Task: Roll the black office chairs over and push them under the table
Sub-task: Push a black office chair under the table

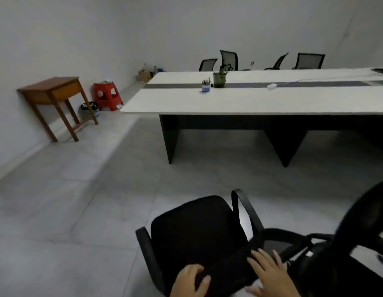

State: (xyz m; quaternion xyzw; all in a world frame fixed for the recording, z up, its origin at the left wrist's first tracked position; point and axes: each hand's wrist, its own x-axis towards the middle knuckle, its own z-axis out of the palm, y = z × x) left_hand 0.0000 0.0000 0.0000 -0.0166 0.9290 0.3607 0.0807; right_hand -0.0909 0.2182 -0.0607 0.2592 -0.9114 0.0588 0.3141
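Observation:
A black office chair (pixel 197 232) with two armrests stands on the tiled floor at the bottom centre, a few steps short of the long white table (pixel 250 101). My left hand (pixel 190 279) grips the near top edge of the chair with curled fingers. My right hand (pixel 269 275) rests on the same edge with its fingers spread and straight. A second black chair (pixel 357 228) stands close on the right, partly cut off by the frame. Several more black chairs (pixel 229 60) stand along the table's far side.
On the table stand a pen cup (pixel 206 86), a plant pot (pixel 219 79) and a white power strip (pixel 271 86). By the left wall are a wooden side table (pixel 49 93), a red stool (pixel 107 95), a bin (pixel 90 108) and a cardboard box (pixel 144 75).

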